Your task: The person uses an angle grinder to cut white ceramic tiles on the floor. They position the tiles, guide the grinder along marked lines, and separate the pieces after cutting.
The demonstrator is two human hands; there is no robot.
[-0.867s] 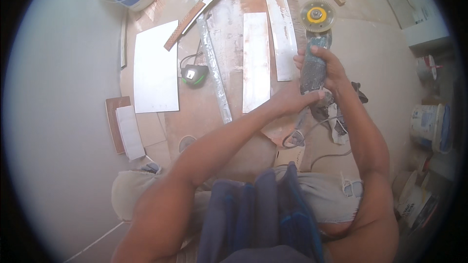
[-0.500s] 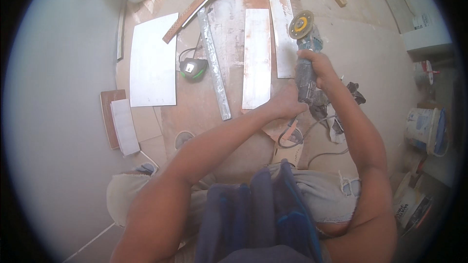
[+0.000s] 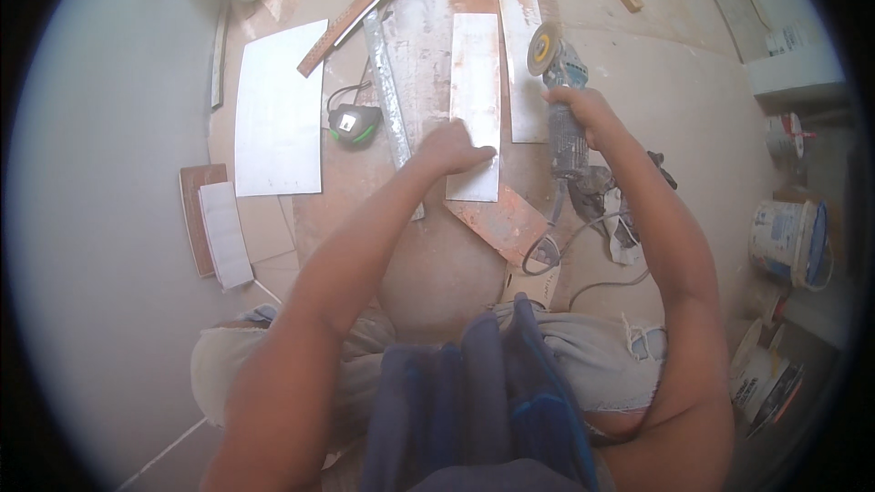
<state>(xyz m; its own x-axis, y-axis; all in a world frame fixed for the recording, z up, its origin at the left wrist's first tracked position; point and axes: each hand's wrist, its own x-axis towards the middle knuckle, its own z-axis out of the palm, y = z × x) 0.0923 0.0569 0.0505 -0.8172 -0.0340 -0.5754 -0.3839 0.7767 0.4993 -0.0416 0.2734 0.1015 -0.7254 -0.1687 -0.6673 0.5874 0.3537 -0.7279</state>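
Observation:
My right hand (image 3: pixel 583 114) is wrapped around the body of an angle grinder (image 3: pixel 570 148), held up over the right side of the work area. Its toothed disc (image 3: pixel 544 48) with a yellow centre points away from me. My left hand (image 3: pixel 453 148) is over a long white tile strip (image 3: pixel 475 64), thumb stretched across it toward the right edge. The other fingers are blurred and partly hidden near the strip's left edge. Beside it lies a second white strip (image 3: pixel 519 36) with reddish dust, partly behind the grinder. An orange-pink tile piece (image 3: pixel 501 223) lies nearer me.
A metal straight bar (image 3: pixel 383 64) and a black-green tape measure (image 3: pixel 354 124) lie left of the strip. Further left are a white tile (image 3: pixel 280 109) and stacked offcuts (image 3: pixel 214 228). The grinder's cord (image 3: pixel 606 282) loops near my feet. Buckets (image 3: pixel 786 241) stand at right.
My left hand has left the grinder's rear end and moved left onto the white strip. The grinder, now in my right hand alone, has its disc turned more edge-on.

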